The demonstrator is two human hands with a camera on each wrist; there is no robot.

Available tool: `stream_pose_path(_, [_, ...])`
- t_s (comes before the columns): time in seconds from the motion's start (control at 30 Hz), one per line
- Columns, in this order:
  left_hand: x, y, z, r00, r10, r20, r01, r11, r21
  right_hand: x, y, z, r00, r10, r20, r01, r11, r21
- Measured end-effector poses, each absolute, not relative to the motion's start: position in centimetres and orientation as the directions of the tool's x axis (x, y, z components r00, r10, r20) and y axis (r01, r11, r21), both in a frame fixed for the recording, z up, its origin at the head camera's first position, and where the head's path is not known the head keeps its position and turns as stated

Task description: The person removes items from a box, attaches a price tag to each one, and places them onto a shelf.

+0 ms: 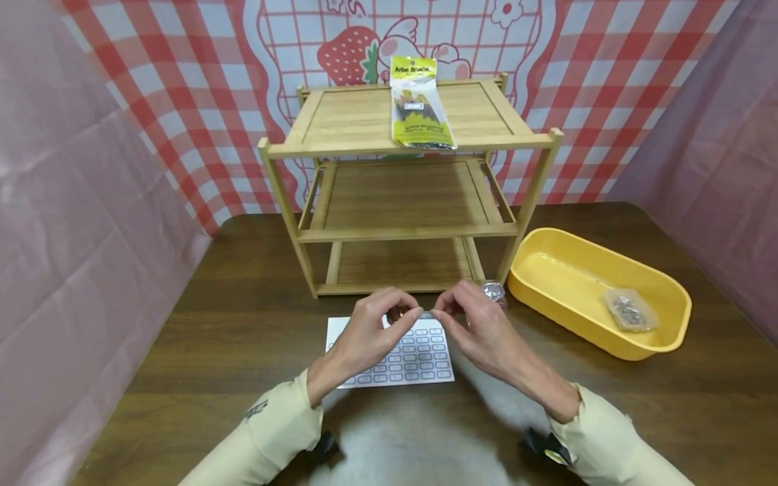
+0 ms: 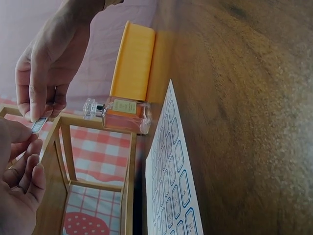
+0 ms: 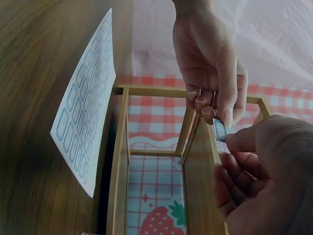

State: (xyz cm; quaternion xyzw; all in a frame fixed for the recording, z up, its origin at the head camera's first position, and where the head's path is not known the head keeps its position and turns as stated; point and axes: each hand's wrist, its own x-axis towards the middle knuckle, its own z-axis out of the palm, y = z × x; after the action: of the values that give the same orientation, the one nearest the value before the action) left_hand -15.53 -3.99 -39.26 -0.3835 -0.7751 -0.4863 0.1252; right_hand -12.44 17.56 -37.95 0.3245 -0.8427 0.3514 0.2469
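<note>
A small white sticker label (image 3: 220, 130) with a blue border is stretched between both hands, above the far edge of a sticker sheet. My left hand (image 1: 373, 331) pinches one end of it between thumb and forefinger. At the other end, my right hand (image 1: 480, 331) pinches it the same way. Beneath the hands, the white sticker sheet (image 1: 437, 368) with rows of blue-bordered labels lies on the table, partly covered by the left hand in the head view. A clear glass perfume bottle (image 2: 128, 121) with a faceted cap stands just beyond the right hand.
A three-tier wooden rack (image 1: 407, 235) stands behind the hands. On its top shelf lies a yellow packet of artist brushes (image 1: 419, 125) bearing a small white label. To the right, a yellow tub (image 1: 556, 314) holds a clear packet of small silvery things (image 1: 630, 310).
</note>
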Motion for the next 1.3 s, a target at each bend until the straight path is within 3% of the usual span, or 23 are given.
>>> stream_pose_path(0.27, [-16.1,-2.6,-39.6,-0.632,0.518,0.576,0.752,0.231,0.617,-12.2,18.8,-38.4,-0.673,-0.358,0.647,-0.697,0.598,-0.395])
stream_pose_path(0.87, [-17.0,0.6,-40.4,-0.631,0.587,0.507,0.736,0.245,0.632,-11.6,21.3,-39.0,-0.729,-0.312,0.610,-0.614,0.691,-0.380])
stream_pose_path(1.3, [-17.1,2.3,-40.8,-0.641,0.617,0.456,0.719,0.275,0.639,-11.7,22.9,-39.8,-0.709,-0.319,0.629,-0.624,0.699,-0.348])
